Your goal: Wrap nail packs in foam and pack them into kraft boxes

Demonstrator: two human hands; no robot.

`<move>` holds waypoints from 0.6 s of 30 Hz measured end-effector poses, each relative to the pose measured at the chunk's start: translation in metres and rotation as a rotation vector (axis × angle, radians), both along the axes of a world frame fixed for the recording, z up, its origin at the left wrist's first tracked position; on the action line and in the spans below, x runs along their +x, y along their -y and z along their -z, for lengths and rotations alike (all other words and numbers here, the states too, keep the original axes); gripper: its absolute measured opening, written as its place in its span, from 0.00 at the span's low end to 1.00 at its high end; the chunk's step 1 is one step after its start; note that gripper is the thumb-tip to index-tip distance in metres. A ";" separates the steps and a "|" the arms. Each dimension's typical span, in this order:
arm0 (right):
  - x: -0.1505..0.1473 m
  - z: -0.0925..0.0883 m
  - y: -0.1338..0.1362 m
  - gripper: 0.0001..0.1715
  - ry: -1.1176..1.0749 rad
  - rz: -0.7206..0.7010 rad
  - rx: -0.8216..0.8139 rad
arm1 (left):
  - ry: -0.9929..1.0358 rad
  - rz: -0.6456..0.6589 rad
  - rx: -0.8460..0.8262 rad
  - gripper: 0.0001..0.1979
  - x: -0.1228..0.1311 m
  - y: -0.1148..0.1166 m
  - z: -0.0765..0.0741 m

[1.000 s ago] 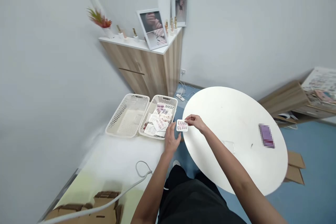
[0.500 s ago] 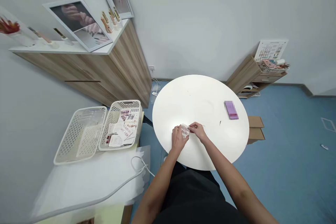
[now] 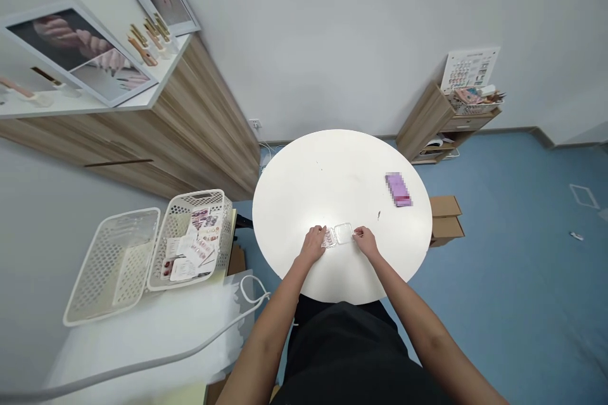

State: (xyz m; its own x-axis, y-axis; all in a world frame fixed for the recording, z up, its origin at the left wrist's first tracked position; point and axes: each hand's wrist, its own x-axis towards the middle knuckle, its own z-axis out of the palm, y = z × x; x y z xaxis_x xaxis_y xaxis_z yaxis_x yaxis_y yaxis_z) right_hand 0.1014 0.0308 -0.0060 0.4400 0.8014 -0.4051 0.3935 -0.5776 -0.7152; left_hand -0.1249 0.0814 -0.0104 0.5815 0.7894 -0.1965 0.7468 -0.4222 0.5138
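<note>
both our hands sit on the round white table (image 3: 327, 177): our left hand (image 3: 312, 245), fingers curled, grips one end of a clear plastic case (image 3: 343, 233) holding pink press-on nails (image 3: 328, 239); our right hand (image 3: 365, 242), half closed, grips the other end, so the case lies between them. a white basket (image 3: 199, 197) stands off to our left.

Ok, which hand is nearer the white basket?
Left. The left hand is beside the clear plastic case, toward the basket; the right hand is farther, beyond that case.
</note>
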 end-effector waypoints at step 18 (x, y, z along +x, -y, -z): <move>-0.003 -0.015 -0.047 0.12 0.066 -0.236 -0.022 | 0.011 -0.307 0.044 0.35 0.020 0.038 0.025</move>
State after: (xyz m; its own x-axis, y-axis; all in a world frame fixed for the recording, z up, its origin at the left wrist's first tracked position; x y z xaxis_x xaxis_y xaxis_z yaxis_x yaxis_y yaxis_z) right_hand 0.0987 0.0779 0.0088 0.2675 0.8766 -0.4000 0.5648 -0.4790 -0.6720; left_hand -0.1052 0.0437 -0.0356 0.3165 0.9361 -0.1536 0.8374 -0.1997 0.5088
